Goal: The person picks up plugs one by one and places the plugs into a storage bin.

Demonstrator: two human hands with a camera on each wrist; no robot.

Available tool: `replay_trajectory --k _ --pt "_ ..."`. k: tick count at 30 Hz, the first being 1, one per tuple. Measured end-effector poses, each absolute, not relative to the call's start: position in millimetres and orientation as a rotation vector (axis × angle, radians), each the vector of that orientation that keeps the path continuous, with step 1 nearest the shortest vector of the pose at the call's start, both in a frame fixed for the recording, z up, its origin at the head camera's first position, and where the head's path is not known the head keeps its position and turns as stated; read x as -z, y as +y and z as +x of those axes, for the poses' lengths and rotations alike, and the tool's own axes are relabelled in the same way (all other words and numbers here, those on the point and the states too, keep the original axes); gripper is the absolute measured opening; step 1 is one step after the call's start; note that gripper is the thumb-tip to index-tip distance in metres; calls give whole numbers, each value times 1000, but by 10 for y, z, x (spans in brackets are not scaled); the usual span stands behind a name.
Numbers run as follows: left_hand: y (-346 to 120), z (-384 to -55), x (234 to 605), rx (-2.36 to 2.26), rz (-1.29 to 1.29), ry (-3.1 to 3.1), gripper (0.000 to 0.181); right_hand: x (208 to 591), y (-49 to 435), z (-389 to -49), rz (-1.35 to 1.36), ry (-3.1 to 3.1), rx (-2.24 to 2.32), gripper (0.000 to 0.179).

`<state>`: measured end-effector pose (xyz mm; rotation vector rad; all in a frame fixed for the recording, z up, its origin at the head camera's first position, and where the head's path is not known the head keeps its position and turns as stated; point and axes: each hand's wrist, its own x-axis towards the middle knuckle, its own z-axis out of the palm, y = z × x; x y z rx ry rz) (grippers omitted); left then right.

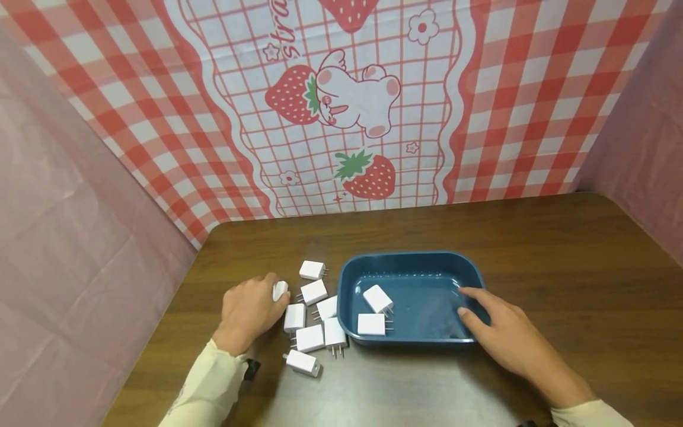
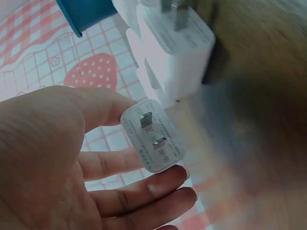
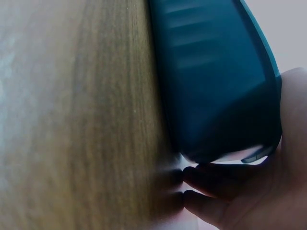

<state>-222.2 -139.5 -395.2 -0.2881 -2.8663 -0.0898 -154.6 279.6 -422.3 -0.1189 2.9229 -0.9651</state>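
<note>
My left hand (image 1: 248, 311) pinches a white charger plug (image 2: 152, 136) between thumb and fingers, its two metal prongs facing the left wrist camera. Just right of this hand, several more white charger plugs (image 1: 309, 338) lie loosely grouped on the table, prongs pointing various ways. A dark blue tray (image 1: 408, 255) stands right of the group, and two charger plugs (image 1: 370, 324) lie in its left part. At the tray's right end is my right hand (image 1: 504, 329), thumb and index finger over the rim, other fingers low against the outside wall in the right wrist view.
The brown wooden table (image 1: 565, 284) extends behind and right of the tray. A red-and-white checked cloth (image 1: 512, 107) with strawberries hangs along its back edge. Pink cloth (image 1: 80, 237) hangs at the left and right sides.
</note>
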Motion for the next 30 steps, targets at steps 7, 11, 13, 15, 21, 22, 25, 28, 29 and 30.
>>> replay_trajectory --k 7,11,13,15,21,22,25,28,29,30 --pt "-1248 -2198 3892 109 -306 -2823 35 4234 2785 -1532 -152 2950 997 56" --pt "-1135 -2192 3860 107 -348 -2750 37 4235 2784 -1528 -150 2950 1008 55" --pt "-1076 -2198 3843 105 -372 -2716 37 4235 2786 -1529 -147 2949 1010 55" --pt "-1022 -2209 3828 107 -388 -2700 38 4235 2785 -1531 -140 2945 1005 55" --pt "-899 -2210 3785 119 -396 -2736 40 4234 2781 -1534 -130 2941 989 57" --pt "-882 -2203 3783 118 -402 -2736 40 4233 2781 -1533 -132 2944 989 57" --pt "-831 -2180 3785 121 -429 -2697 42 4230 2781 -1532 -136 2953 990 56" --pt "-770 -2165 3789 127 -449 -2675 44 4230 2789 -1532 -134 2955 993 56" --pt "-750 -2160 3791 132 -454 -2670 45 4230 2793 -1531 -131 2952 992 56" --pt "-732 -2156 3794 137 -461 -2666 46 4232 2795 -1530 -126 2946 989 56"
